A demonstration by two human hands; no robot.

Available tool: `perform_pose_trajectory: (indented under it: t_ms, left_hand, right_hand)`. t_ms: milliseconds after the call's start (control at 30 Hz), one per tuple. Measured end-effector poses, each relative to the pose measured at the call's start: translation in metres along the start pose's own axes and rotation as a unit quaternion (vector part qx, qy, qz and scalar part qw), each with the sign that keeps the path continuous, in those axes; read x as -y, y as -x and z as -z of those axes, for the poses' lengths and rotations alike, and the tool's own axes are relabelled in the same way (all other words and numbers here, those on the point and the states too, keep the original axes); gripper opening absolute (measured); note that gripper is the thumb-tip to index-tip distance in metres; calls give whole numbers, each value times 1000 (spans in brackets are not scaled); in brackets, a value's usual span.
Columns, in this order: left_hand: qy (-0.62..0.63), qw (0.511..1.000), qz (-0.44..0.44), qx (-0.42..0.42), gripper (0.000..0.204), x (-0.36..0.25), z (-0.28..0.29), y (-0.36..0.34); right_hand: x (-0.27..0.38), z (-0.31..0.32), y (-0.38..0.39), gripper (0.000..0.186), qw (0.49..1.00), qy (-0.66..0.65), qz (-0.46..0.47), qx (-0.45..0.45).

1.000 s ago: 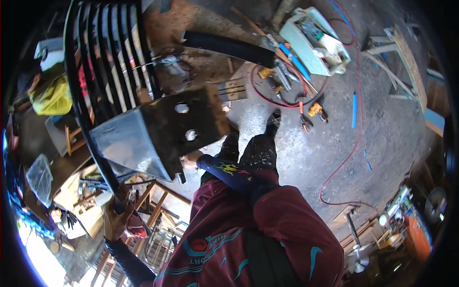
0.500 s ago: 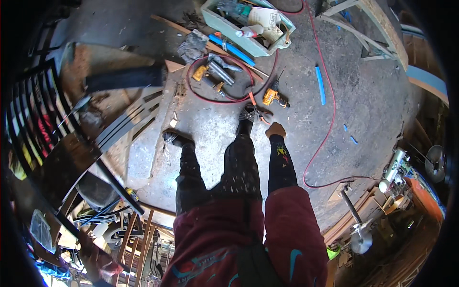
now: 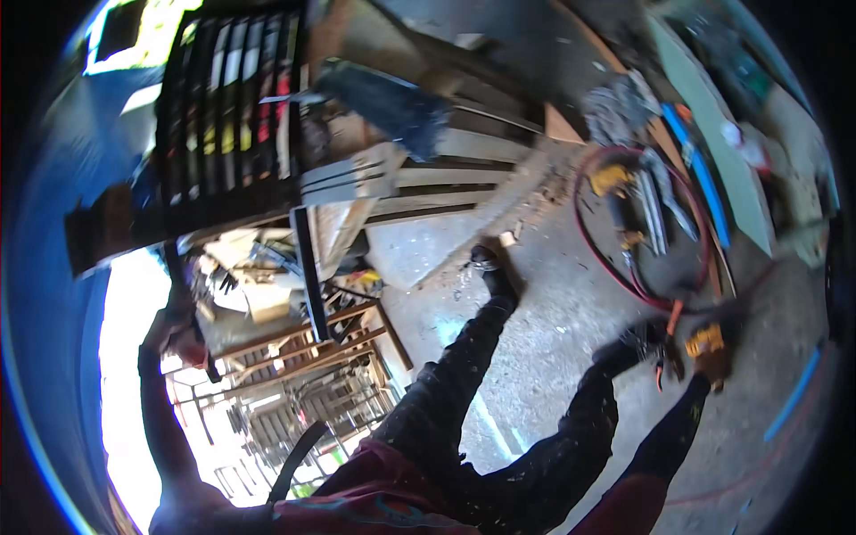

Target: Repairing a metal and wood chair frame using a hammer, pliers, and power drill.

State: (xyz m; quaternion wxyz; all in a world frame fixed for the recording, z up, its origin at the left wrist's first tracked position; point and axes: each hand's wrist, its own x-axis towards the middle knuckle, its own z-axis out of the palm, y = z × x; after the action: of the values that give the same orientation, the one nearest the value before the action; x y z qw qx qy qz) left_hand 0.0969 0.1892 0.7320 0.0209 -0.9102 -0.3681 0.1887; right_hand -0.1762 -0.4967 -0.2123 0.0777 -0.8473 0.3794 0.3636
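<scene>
My left hand (image 3: 165, 334) grips the leg of a black slatted metal frame (image 3: 227, 194), which is raised at the left. My right hand (image 3: 711, 366), blurred, reaches down to the floor and is closed on a yellow drill (image 3: 704, 341). Just left of that hand are orange-handled pliers (image 3: 675, 316), near my dark shoe. A red hose (image 3: 580, 234) is coiled around another yellow tool (image 3: 611, 181) and metal pieces.
A pale tub (image 3: 713, 152) with items, blue strips (image 3: 709, 192) and wooden offcuts lie at the upper right. Grey slatted pieces (image 3: 455, 160) lie ahead. A wooden rack (image 3: 294, 348) stands at the lower left, before a bright opening.
My right hand has left the black frame's plate and moved down to the drill. The view has swung leftward, and my left hand still holds the frame.
</scene>
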Motion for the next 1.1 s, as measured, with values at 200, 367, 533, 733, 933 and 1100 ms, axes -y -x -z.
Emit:
perform_pose_trajectory:
  t_ms: [200, 367, 533, 733, 933, 1100]
  left_hand:
    - [134, 989, -28, 61, 32, 37, -21, -45]
    - [60, 985, -69, 143, 32, 42, 12, -64]
    - [129, 966, -99, 203, 34, 78, 5, -70]
    - [478, 832, -111, 258, 30, 125, -10, -101]
    - [636, 661, -123, 378, 36, 129, -19, -102]
    - [681, 641, -154, 321, 28, 122, -36, -100]
  right_hand:
    - [-59, 46, -18, 43, 990, -11, 106, -93]
    - [12, 156, 138, 90, 985, -93, 15, 144]
    - [22, 303, 276, 42, 945, -245, 150, 157]
    - [82, 523, 474, 16, 848, -421, 250, 202]
    - [228, 645, 564, 16, 873, -225, 388, 193]
    - [337, 651, 579, 30, 835, 86, 540, -56]
